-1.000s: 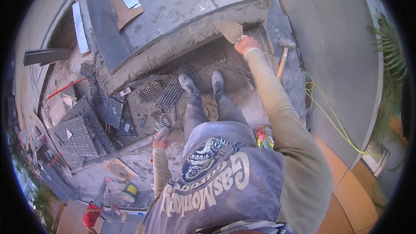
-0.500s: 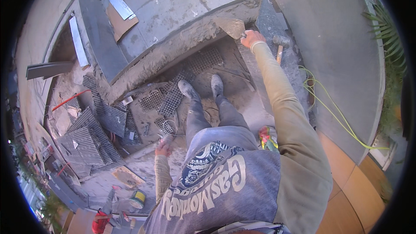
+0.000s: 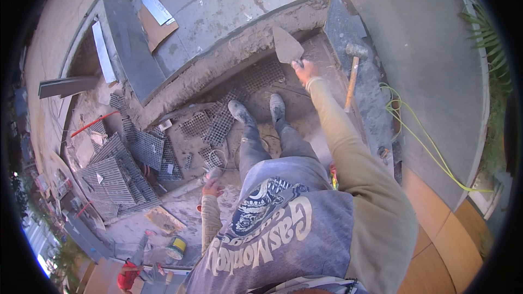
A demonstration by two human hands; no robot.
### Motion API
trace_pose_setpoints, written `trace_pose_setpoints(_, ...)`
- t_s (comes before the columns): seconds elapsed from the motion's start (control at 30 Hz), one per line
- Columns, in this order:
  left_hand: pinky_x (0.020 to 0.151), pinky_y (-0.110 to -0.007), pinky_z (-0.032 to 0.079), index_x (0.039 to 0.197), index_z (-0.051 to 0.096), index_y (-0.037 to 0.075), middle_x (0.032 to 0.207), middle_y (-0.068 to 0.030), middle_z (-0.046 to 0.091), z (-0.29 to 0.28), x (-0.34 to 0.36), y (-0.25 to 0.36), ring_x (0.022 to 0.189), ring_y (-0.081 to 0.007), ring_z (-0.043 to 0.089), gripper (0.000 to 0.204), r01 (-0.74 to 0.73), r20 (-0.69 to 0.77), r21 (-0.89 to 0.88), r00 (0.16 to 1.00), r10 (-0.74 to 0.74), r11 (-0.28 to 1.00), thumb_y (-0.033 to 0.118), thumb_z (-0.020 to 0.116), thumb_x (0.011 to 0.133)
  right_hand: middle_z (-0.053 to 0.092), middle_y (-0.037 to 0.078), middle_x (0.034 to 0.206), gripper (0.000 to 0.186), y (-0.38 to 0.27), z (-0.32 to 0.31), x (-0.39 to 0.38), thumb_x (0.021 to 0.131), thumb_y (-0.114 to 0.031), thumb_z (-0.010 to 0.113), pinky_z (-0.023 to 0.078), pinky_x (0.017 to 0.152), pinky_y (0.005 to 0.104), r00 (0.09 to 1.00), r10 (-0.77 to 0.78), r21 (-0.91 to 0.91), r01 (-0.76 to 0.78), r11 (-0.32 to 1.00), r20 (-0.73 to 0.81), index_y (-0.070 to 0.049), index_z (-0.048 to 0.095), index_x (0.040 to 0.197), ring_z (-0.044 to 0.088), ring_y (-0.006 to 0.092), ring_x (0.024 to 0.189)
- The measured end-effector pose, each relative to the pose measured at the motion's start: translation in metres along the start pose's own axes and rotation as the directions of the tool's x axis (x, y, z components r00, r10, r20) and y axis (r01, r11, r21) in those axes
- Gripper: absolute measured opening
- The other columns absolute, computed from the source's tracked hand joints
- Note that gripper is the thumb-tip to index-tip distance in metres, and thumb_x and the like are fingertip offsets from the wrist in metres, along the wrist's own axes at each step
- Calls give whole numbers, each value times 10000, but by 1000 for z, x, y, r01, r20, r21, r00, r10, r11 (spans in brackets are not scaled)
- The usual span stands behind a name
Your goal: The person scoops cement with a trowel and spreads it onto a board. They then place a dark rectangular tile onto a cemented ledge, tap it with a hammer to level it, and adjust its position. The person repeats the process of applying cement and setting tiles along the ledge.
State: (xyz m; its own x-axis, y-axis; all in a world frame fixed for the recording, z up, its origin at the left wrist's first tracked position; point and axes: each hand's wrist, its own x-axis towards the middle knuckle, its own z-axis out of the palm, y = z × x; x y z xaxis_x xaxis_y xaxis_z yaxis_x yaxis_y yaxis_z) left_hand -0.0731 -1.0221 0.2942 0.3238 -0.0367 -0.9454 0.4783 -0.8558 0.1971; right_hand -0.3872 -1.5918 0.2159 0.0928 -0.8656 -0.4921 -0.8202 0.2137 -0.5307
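My right hand point(image 3: 305, 72) is closed round the handle of a pointing trowel point(image 3: 286, 47), out in front of me. The trowel's pale, dusty blade points away, close to the rough mortar face of the raised slab edge point(image 3: 239, 49). Low by my left leg, my left hand point(image 3: 211, 187) is closed with a small greyish piece point(image 3: 214, 173) at its fingers, which I cannot make out. A mallet point(image 3: 353, 73) with a wooden handle and a grey head lies on the dusty ledge point(image 3: 340, 28) to the right of my right hand.
Dark grid mats point(image 3: 111, 179) are piled at left, with more pieces near my shoes point(image 3: 238, 110). A yellow-green cord point(image 3: 419, 136) lies on the grey slab at right. A bucket point(image 3: 176, 247) and another person in red point(image 3: 128, 273) are at lower left.
My right hand has drawn the trowel back and slightly left, away from the ledge corner. The blade has turned, and more of the mallet shows. My left hand stays low by my leg.
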Motion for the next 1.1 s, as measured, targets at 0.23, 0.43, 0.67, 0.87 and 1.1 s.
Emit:
trace_pose_setpoints(0.23,611,-329,585,1325,572,64,1059,-85,686,-10,-9,-16,816,-212,725,389,40,-20,-4,999,-40,999,118,621,943,556,27,588,342,-55,105,-102,866,-378,698,408,389,340,847,446,816,-461,349,288,-91,593,711,509,137,455)
trace_pose_setpoints(0.43,635,-328,596,1337,559,41,1103,-101,687,-33,-10,-22,851,-221,727,405,98,16,51,995,-99,994,115,622,944,422,-63,535,276,-113,129,-47,910,-340,613,348,414,270,767,249,768,-442,-463,591,-177,488,725,415,107,419)
trace_pose_setpoints(0.67,581,-298,571,1300,599,73,1072,-94,693,-82,9,-29,831,-209,722,375,143,8,29,990,-143,989,120,637,929,402,-78,518,241,-152,155,-30,919,-269,570,356,417,259,694,119,656,-591,-470,710,-159,476,726,398,83,419)
trace_pose_setpoints(0.87,572,-302,562,1281,611,85,1057,-88,699,-117,27,-8,796,-206,715,356,82,-52,49,995,-79,995,135,643,930,373,-106,525,246,-163,216,-52,953,-288,556,361,414,251,666,85,629,-645,-434,741,-157,475,761,389,48,420)
trace_pose_setpoints(1.1,608,-346,579,1298,601,88,1088,-95,692,-129,48,44,803,-229,717,374,-35,8,135,999,34,990,140,633,929,578,60,613,368,-148,260,-110,950,-416,532,457,503,394,655,254,702,-651,-290,712,-71,589,836,569,216,523)
